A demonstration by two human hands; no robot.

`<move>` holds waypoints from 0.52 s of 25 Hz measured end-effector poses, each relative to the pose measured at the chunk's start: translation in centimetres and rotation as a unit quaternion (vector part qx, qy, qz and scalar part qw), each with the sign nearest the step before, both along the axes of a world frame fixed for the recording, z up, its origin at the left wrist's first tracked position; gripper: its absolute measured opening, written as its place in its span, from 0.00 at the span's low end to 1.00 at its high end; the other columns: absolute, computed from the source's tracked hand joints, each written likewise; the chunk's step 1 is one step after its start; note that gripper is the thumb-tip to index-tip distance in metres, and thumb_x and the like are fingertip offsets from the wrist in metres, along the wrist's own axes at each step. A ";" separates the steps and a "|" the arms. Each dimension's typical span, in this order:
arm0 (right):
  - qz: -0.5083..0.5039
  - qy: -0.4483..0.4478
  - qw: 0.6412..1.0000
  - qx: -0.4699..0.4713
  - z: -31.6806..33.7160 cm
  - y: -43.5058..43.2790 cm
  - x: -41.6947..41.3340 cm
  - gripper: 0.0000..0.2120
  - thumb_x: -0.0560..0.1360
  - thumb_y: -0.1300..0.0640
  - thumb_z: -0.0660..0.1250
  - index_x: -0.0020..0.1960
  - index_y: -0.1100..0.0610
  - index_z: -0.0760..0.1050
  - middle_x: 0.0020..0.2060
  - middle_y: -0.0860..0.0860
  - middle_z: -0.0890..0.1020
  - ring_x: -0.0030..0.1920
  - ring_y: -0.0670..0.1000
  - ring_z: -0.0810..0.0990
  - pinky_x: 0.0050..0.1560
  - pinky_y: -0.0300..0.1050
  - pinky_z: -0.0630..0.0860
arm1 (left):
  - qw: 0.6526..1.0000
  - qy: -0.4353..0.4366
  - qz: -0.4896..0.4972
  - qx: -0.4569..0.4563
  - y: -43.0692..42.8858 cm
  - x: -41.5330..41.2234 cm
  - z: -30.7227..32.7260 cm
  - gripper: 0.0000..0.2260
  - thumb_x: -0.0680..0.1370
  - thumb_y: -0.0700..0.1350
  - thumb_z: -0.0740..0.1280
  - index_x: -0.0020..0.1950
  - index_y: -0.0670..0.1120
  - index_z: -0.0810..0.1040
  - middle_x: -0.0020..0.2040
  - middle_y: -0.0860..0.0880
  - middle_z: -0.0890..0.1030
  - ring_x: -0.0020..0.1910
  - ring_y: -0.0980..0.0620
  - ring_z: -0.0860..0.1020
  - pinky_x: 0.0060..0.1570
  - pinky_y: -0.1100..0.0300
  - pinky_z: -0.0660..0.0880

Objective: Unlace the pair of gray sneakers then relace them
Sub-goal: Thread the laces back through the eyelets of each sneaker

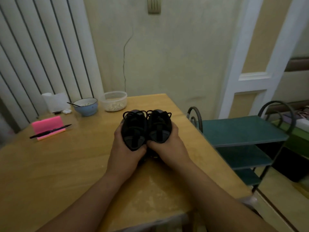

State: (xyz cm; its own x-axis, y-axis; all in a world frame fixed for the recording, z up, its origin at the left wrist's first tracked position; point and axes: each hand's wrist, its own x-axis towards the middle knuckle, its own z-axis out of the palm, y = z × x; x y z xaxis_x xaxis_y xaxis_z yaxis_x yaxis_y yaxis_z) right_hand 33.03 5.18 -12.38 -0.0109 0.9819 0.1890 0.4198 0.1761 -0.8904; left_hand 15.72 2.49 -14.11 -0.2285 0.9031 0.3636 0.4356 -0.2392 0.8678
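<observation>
wooden table (66, 164) spans 6 to 11 o'clock | green shoe rack (242, 129) at 3 o'clock | laced dark sneakers (133, 129) side by side at centre, over table | left hand (123, 148) grips one heel, right hand (167, 145) the other | blue bowl (87, 108) at 10 o'clock

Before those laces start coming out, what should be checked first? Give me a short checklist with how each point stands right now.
1. Both shoes secured: the left hand grips the left sneaker and the right hand grips the right sneaker, side by side: ok.
2. Laces in view: the laces loop across the tops: ok.
3. A hand free to pull laces: both are busy: not ok.
4. Bare table surface to set a shoe down: ok.
5. Shoes resting on the table or held above it: cannot tell.
6. Knots tied or loose: cannot tell.
</observation>
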 end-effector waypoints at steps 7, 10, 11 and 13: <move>-0.079 0.132 0.980 0.125 4.0 0.8 12.1 0.43 0.70 0.57 0.80 0.77 0.43 0.61 0.56 0.37 0.79 0.51 0.33 0.81 0.45 0.34 0.81 | 0.987 0.017 -0.053 0.150 3.7 13.0 4.9 0.45 0.69 0.53 0.80 0.81 0.59 0.59 0.75 0.56 0.69 0.74 0.52 0.70 0.70 0.44 0.74; -0.133 0.104 0.978 0.123 5.0 3.2 22.5 0.38 0.70 0.56 0.80 0.75 0.46 0.66 0.56 0.39 0.81 0.54 0.39 0.82 0.56 0.49 0.83 | 0.987 0.006 -0.108 0.116 7.6 23.5 5.8 0.47 0.68 0.55 0.79 0.81 0.55 0.57 0.75 0.51 0.68 0.75 0.50 0.68 0.73 0.44 0.71; -0.144 0.088 0.980 0.105 4.7 4.4 25.7 0.36 0.70 0.54 0.80 0.74 0.45 0.69 0.57 0.41 0.82 0.56 0.43 0.82 0.58 0.53 0.82 | 0.989 -0.006 -0.130 0.075 8.8 26.7 5.6 0.48 0.67 0.56 0.78 0.81 0.57 0.55 0.76 0.50 0.68 0.76 0.48 0.68 0.74 0.43 0.70; -0.150 0.066 0.984 0.071 2.9 6.8 31.2 0.30 0.69 0.50 0.80 0.69 0.42 0.74 0.58 0.46 0.85 0.58 0.51 0.85 0.57 0.61 0.83 | 0.987 -0.010 -0.163 0.004 11.0 32.0 4.0 0.46 0.68 0.58 0.76 0.81 0.59 0.54 0.77 0.48 0.65 0.76 0.44 0.66 0.74 0.41 0.69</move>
State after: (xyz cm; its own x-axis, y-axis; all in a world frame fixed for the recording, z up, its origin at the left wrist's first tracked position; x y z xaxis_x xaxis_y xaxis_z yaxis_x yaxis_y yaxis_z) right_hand 64.24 11.99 -9.49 0.3096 0.9008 0.3043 0.3541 0.1878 -0.9162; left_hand 47.70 13.52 -10.12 0.0673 0.9266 0.3700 0.3175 -0.3714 0.8725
